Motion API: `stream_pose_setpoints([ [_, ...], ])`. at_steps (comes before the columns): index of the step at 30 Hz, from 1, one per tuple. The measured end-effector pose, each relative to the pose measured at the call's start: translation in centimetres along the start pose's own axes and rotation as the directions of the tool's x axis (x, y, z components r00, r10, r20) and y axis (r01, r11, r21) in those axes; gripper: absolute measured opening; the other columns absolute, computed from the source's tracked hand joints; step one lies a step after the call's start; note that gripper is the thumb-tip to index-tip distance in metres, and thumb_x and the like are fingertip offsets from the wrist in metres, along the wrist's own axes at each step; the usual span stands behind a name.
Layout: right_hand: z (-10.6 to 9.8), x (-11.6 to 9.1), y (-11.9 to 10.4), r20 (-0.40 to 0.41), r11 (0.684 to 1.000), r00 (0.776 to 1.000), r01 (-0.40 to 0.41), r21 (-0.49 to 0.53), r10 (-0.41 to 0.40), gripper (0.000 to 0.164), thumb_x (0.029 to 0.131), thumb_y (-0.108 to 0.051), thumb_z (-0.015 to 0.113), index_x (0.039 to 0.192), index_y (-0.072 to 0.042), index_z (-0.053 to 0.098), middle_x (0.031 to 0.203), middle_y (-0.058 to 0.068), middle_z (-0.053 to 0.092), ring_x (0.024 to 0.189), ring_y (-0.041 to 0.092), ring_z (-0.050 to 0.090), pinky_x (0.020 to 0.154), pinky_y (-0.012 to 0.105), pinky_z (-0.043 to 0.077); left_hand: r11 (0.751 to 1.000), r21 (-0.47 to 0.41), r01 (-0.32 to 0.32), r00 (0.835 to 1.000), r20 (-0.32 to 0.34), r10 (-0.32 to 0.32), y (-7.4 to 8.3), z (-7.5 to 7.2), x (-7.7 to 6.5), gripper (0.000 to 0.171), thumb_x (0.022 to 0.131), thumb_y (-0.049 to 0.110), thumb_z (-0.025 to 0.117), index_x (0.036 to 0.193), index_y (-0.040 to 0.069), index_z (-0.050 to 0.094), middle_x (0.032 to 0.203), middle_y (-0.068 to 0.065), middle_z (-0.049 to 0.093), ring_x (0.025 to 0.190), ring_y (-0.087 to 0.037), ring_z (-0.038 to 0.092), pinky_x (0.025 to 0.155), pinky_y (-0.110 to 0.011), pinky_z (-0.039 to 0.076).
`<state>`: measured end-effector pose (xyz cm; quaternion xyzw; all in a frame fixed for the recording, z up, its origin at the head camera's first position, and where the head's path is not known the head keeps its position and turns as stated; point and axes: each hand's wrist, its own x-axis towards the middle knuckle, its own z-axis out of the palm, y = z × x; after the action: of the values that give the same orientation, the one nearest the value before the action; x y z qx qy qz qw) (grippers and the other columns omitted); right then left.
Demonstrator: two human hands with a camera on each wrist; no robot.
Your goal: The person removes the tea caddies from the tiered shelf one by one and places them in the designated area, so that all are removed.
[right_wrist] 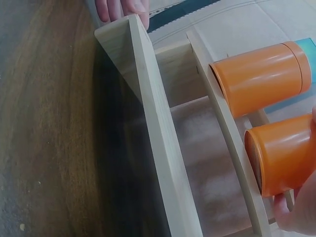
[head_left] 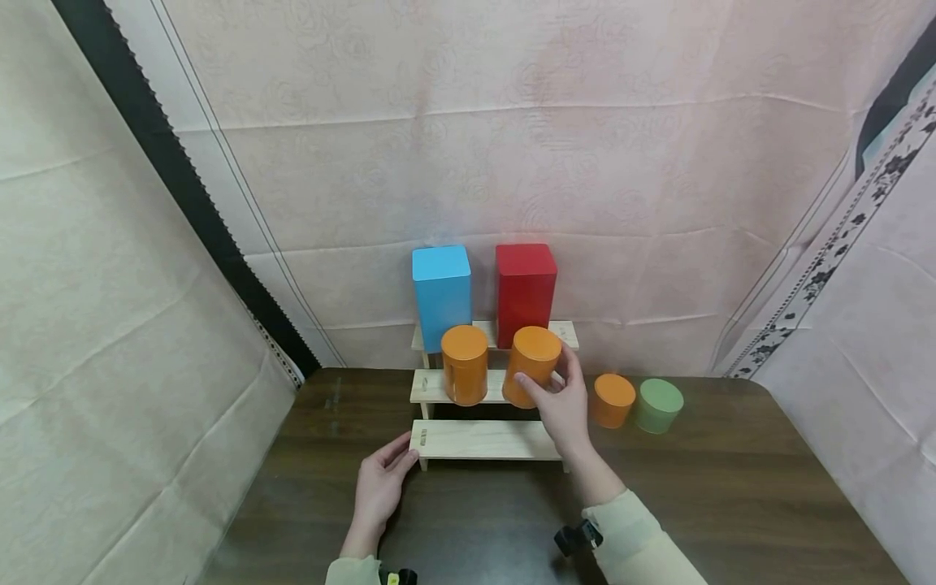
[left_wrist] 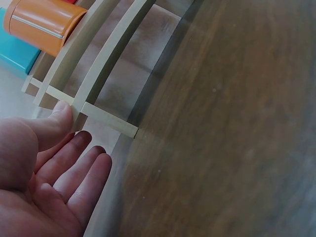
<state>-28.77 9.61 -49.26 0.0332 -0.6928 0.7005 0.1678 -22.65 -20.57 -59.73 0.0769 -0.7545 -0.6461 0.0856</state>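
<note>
A three-step wooden display rack (head_left: 483, 440) stands on the table. My right hand (head_left: 565, 413) grips a tall orange canister (head_left: 532, 366) at the right part of the middle step, thumb on its near side and fingers round the right. In the right wrist view the base of this orange canister (right_wrist: 254, 160) is right at the step's edge. Another tall orange canister (head_left: 465, 370) stands on the middle step to the left. My left hand (head_left: 382, 485) pinches the left end of the lowest step, and its thumb (left_wrist: 60, 116) presses on that end in the left wrist view.
On the top step stand a blue box (head_left: 443, 301) at left and a red box (head_left: 525, 296) at right. Right of the rack, a short orange canister (head_left: 613, 400) and a short green canister (head_left: 658, 406) sit on the dark wooden table (head_left: 746, 471). Pale cloth (head_left: 468, 146) hangs behind.
</note>
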Motion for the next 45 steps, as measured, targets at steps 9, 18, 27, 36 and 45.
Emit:
stream_pose_setpoints([
  [9, -0.3, -0.7, -0.2, 0.001, 0.998, 0.999, -0.034, 0.043, 0.034, 0.092, 0.087, -0.031, 0.093, 0.162, -0.021, 0.041, 0.150, 0.003, 0.053, 0.132, 0.027, 0.057, 0.115, 0.049, 0.047, 1.000, -0.005, 0.008, 1.000, -0.005, -0.008, 0.0, -0.2, 0.0, 0.039, 0.102, 0.013, 0.076, 0.139, 0.002, 0.071, 0.138, -0.019, 0.070, 0.128, -0.030, 0.067, 0.094, -0.026, 0.057],
  [18, -0.9, -1.7, -0.3, 0.023, 0.998, 0.998, -0.052, 0.029, 0.051, 0.091, 0.088, -0.031, 0.093, 0.162, -0.020, 0.039, 0.151, 0.003, 0.052, 0.138, 0.025, 0.054, 0.119, 0.050, 0.042, 1.000, -0.021, 0.002, 1.000, 0.002, -0.002, 0.2, -0.3, -0.2, 0.040, 0.102, 0.014, 0.077, 0.140, 0.001, 0.070, 0.138, -0.020, 0.069, 0.129, -0.031, 0.065, 0.093, -0.022, 0.055],
  [27, -2.2, -3.1, -0.2, 0.026, 1.000, 0.999, -0.018, -0.020, 0.018, 0.090, 0.088, -0.027, 0.093, 0.161, -0.023, 0.041, 0.150, 0.000, 0.054, 0.135, 0.024, 0.055, 0.117, 0.054, 0.043, 1.000, -0.028, -0.002, 1.000, 0.003, 0.002, 0.2, -0.2, -0.4, 0.040, 0.102, 0.014, 0.076, 0.139, 0.002, 0.071, 0.138, -0.020, 0.069, 0.128, -0.030, 0.066, 0.092, -0.021, 0.055],
  [36, -3.9, -4.0, -0.2, 0.062, 0.995, 0.998, -0.015, -0.096, 0.021, 0.091, 0.087, -0.024, 0.094, 0.162, -0.022, 0.042, 0.155, -0.001, 0.052, 0.134, 0.025, 0.054, 0.114, 0.052, 0.043, 1.000, 0.007, 0.020, 1.000, 0.000, -0.020, 0.2, -0.2, 0.0, 0.040, 0.102, 0.014, 0.076, 0.140, 0.004, 0.071, 0.139, -0.017, 0.069, 0.128, -0.029, 0.066, 0.096, -0.027, 0.057],
  [45, -5.9, -5.2, 0.3, 0.070, 0.989, 0.998, 0.016, -0.150, -0.005, 0.091, 0.087, -0.019, 0.094, 0.162, -0.017, 0.042, 0.151, 0.006, 0.058, 0.136, 0.027, 0.057, 0.118, 0.061, 0.039, 1.000, 0.017, 0.023, 1.000, 0.002, -0.023, 0.2, 0.0, -0.1, 0.040, 0.102, 0.016, 0.077, 0.140, 0.005, 0.071, 0.139, -0.017, 0.069, 0.128, -0.029, 0.066, 0.097, -0.031, 0.057],
])
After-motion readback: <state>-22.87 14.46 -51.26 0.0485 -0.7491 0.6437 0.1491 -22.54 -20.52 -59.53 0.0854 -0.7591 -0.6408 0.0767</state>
